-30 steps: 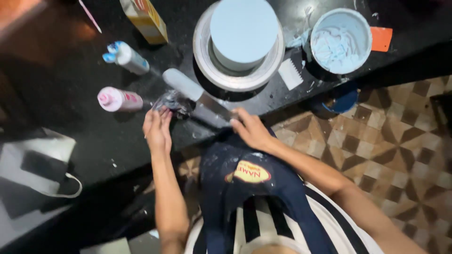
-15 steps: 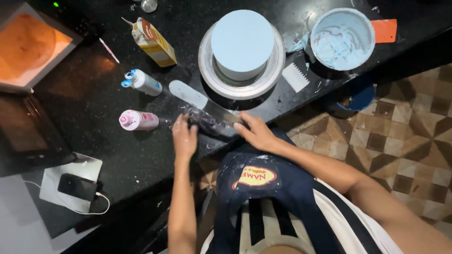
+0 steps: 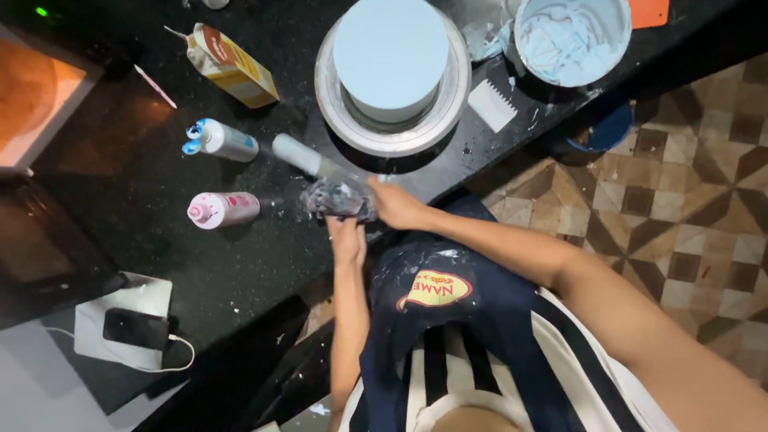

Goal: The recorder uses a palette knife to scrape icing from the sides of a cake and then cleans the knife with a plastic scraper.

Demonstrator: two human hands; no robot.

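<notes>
At the near edge of the black counter (image 3: 240,272), my left hand (image 3: 346,238) grips a crumpled clear plastic bag (image 3: 336,198) from below. My right hand (image 3: 396,204) pinches the same bag from the right. A long spatula (image 3: 308,158) smeared with pale blue icing runs from the bag toward the upper left. Just beyond it a round pale blue cake (image 3: 390,56) stands on a grey turntable (image 3: 336,104).
A blue bottle (image 3: 220,140) and a pink bottle (image 3: 224,210) lie left of the bag. A carton (image 3: 232,68), a white comb scraper (image 3: 492,106) and a bowl of blue icing (image 3: 572,36) sit nearby. A phone (image 3: 136,328) charges at lower left. Patterned floor tiles (image 3: 680,176) lie right.
The view has shifted, so the counter items sit lower and more to the right. Both hands stay together on the plastic bag at the spatula's near end.
</notes>
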